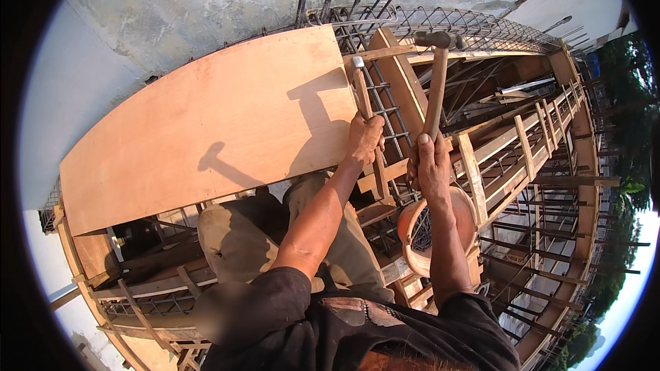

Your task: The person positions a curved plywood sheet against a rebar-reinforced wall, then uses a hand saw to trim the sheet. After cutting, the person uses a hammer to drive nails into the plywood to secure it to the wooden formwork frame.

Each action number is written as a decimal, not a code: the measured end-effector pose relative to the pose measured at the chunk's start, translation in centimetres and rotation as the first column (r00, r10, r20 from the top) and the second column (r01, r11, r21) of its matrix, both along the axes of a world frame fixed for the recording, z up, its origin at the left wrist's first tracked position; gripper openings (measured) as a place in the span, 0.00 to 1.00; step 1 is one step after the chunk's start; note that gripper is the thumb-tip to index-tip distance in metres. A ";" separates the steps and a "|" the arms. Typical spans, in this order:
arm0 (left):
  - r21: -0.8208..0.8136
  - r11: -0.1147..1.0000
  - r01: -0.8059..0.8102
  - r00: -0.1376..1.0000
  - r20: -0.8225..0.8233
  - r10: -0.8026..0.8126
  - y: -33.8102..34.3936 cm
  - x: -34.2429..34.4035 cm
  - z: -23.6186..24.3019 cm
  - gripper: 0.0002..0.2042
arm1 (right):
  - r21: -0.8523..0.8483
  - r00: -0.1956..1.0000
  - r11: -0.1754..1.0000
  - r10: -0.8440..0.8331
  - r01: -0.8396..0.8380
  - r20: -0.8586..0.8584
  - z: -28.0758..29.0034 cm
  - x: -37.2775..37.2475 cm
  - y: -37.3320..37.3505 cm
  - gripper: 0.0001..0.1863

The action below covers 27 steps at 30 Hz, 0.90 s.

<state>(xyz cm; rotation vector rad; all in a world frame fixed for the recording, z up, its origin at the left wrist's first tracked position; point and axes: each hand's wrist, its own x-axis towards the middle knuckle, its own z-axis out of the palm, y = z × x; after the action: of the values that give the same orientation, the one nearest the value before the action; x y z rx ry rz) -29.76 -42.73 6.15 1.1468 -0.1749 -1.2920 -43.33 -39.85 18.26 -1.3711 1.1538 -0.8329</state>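
My right hand (431,165) is closed round the wooden handle of a hammer (437,89), held upright with its dark metal head uppermost. My left hand (366,136) is closed round a narrow wooden strip (364,93) with a pale top end, beside the right edge of a large plywood sheet (206,117). Below my left hand the strip shows again. The hammer's head is apart from the strip. Shadows of the hammer and of an arm fall across the plywood.
A round bucket (411,233) with thin metal pieces inside stands by my right forearm. A rebar cage (481,24) runs along the grey wall (206,7), with upright bars rising from it. Timber formwork (526,144) with open gaps stretches to the right. My legs (240,233) are below the plywood.
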 end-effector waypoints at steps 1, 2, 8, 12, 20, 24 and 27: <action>-0.044 0.999 0.016 1.000 0.019 -0.016 0.0 -0.1 0.4 0.08 | -0.028 0.998 0.999 -0.038 0.039 0.044 -0.2 -0.5 0.4 0.17; -0.087 0.996 0.033 0.999 0.038 -0.030 0.0 -0.3 0.8 0.07 | -0.009 0.993 0.997 -0.075 0.076 0.095 -0.2 -1.0 1.1 0.17; -0.132 0.991 0.031 0.997 0.073 -0.022 -1.4 0.3 1.4 0.08 | 0.117 0.981 0.989 -0.110 0.091 0.161 -0.8 -2.9 3.5 0.18; -0.057 0.998 -0.017 0.998 0.063 0.020 -2.8 1.7 -0.8 0.09 | 0.212 0.985 0.973 -0.121 0.092 0.124 -2.7 -3.6 4.4 0.20; 0.007 1.000 -0.003 0.998 0.068 0.003 -3.3 1.9 -1.8 0.08 | 0.208 0.998 0.977 -0.050 0.040 0.041 -3.1 -4.0 4.9 0.21; -0.034 0.999 -0.015 0.995 0.096 0.018 -3.4 2.2 -2.4 0.08 | 0.195 0.999 0.981 -0.025 0.015 0.048 -3.2 -3.6 4.5 0.21; -0.019 1.000 -0.022 1.000 0.022 0.022 -3.5 1.6 -1.3 0.08 | 0.173 0.999 0.984 -0.039 0.039 -0.003 -2.0 -3.2 4.1 0.20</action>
<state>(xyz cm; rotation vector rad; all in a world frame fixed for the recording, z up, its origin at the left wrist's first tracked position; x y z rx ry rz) -28.15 -46.19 4.88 1.1444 -0.1907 -1.2560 -46.55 -35.75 16.29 -1.2085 1.2268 -0.7426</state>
